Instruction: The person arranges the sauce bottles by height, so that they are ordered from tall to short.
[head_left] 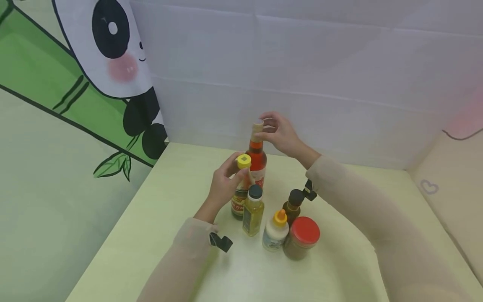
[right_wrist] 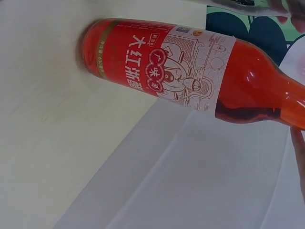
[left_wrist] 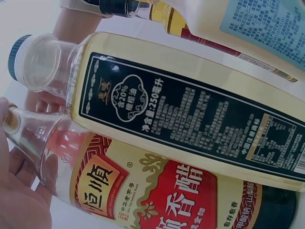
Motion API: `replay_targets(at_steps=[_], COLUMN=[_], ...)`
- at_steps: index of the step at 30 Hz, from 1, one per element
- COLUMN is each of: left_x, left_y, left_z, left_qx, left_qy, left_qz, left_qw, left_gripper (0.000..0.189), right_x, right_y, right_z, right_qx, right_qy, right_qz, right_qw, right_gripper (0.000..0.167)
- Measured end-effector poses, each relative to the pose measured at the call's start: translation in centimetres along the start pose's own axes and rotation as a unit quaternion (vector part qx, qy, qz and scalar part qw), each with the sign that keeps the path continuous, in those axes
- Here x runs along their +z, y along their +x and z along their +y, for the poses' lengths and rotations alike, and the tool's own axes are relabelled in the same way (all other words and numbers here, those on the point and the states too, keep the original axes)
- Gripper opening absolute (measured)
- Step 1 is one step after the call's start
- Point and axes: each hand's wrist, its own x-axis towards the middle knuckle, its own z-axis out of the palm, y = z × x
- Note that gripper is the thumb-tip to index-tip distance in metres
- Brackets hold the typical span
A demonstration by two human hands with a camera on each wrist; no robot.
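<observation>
In the head view my left hand (head_left: 222, 184) holds a vinegar bottle (head_left: 238, 204) with a yellow cap by its neck, thumb and fingers on either side. Its dark lower part and red-and-cream label (left_wrist: 188, 195) show in the left wrist view. Just behind it, a tall bottle of red vinegar (head_left: 258, 161) has its neck between the thumb and fingers of my right hand (head_left: 282, 136). The right wrist view shows the red bottle's label and base. A square oil bottle (head_left: 253, 214) with a dark green cap stands in front of the yellow-capped one, overlapping it.
Right of the oil bottle are a white squeeze bottle (head_left: 274, 235) with an orange nozzle, a dark bottle (head_left: 295, 198) with a black cap and a jar (head_left: 305, 231) with a red lid. They stand close together on the pale table (head_left: 158, 235). A white wall sheet (head_left: 203, 84) rises behind.
</observation>
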Motion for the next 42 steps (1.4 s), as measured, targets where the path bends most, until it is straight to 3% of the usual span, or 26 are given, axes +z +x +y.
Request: replay_targets(at_steps=[13, 28, 35, 42], left_x=[-0.1, -0.5, -0.4, -0.3], left_y=[-0.2, -0.4, -0.1, -0.1], left_z=[0.6, 0.7, -2.8, -3.6], left_qx=[-0.036, -0.031, -0.025, -0.013], left_qy=[0.001, 0.013, 0.004, -0.017], left_qz=[-0.008, -0.012, -0.003, -0.008], left_qw=[0.9993, 0.9994, 0.9997, 0.9997], left_gripper=[0.045, 0.041, 0.045, 0.043], right_x=[0.6, 2.6, 3.4, 3.8], right_y=[1.3, 3.4, 4.0, 4.6], right_z=[0.3, 1.1, 0.7, 0.8], right_qx=[-0.008, -0.021, -0.025, -0.027], right_qy=[-0.013, 0.009, 0.009, 0.000], right_qz=[-0.029, -0.030, -0.026, -0.020], right_qw=[0.9995, 0.9993, 0.9993, 0.9994], right_gripper=[0.047, 0.049, 0.046, 0.043])
